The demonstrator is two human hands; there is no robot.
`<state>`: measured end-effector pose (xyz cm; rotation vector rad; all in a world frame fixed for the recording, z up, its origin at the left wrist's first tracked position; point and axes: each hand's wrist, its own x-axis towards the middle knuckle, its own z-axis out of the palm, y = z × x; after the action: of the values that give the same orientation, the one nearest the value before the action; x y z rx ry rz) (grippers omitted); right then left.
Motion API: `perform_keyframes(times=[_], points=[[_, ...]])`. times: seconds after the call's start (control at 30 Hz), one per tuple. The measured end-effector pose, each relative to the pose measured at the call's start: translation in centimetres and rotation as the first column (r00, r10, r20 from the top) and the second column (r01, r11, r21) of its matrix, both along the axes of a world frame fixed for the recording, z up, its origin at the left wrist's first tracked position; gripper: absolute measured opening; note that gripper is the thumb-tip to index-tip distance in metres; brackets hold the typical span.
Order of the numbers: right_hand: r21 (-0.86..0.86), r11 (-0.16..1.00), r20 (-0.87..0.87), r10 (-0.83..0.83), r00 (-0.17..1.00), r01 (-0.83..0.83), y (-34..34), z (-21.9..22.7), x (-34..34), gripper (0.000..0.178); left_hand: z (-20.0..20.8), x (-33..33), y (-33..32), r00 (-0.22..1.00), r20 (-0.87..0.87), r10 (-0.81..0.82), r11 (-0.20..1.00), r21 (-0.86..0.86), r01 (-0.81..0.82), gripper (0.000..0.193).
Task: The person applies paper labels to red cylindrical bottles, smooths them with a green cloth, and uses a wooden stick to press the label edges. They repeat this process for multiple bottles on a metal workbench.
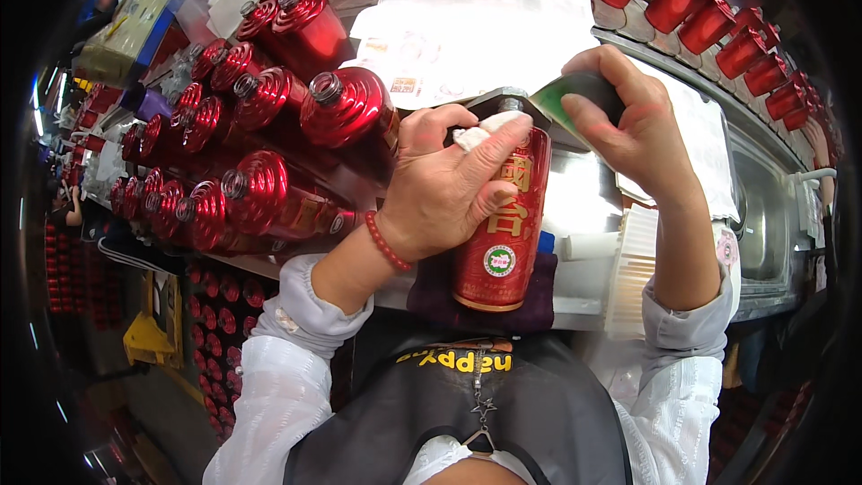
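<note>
A glossy red bottle (499, 269) with gold characters and a round green-and-white label lies in front of me, its neck pointing away. My left hand (449, 175) grips its upper part, with a scrap of white cloth or wrapping (489, 128) at the fingers. A dark metal piece (503, 101) sits around the neck end; the left hand partly hides it. Raised to the right of the bottle, my right hand (628, 121) is closed on a dark, rounded piece with a green face (585, 101). Its exact kind I cannot make out.
Many red bottles (346, 108) stand close together at the left. Red cups (673, 0) line a curved conveyor at the back. A bright white sheet (467, 31) covers the bench beyond my hands. Purple cloth (539, 296) lies under the bottle; a ribbed white tray (631, 269) and a metal sink (763, 207) are at right.
</note>
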<state>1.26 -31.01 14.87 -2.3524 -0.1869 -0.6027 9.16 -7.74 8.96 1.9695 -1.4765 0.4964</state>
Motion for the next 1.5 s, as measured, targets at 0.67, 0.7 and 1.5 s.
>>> perform_keyframes(times=[0.67, 0.7, 1.5], points=[[-0.105, 0.888, -0.053, 0.444, 0.895, -0.447, 5.7, -0.9, -3.5, 0.019, -3.5, -2.3, 3.6, 0.948, -0.317, -0.035, 0.956, -0.288, -0.061, 0.069], [0.074, 0.872, -0.078, 0.489, 0.869, -0.484, 4.5, -1.0, -2.7, 0.020, -2.8, -2.1, 3.1, 0.963, -0.257, -0.085, 0.973, -0.229, 0.025, 0.071], [0.508, 0.861, 0.057, -0.079, 0.995, 0.039, 4.2, -7.0, -6.0, 0.025, -6.9, -7.7, 6.6, 0.958, -0.278, 0.070, 0.990, 0.138, -0.033, 0.107]])
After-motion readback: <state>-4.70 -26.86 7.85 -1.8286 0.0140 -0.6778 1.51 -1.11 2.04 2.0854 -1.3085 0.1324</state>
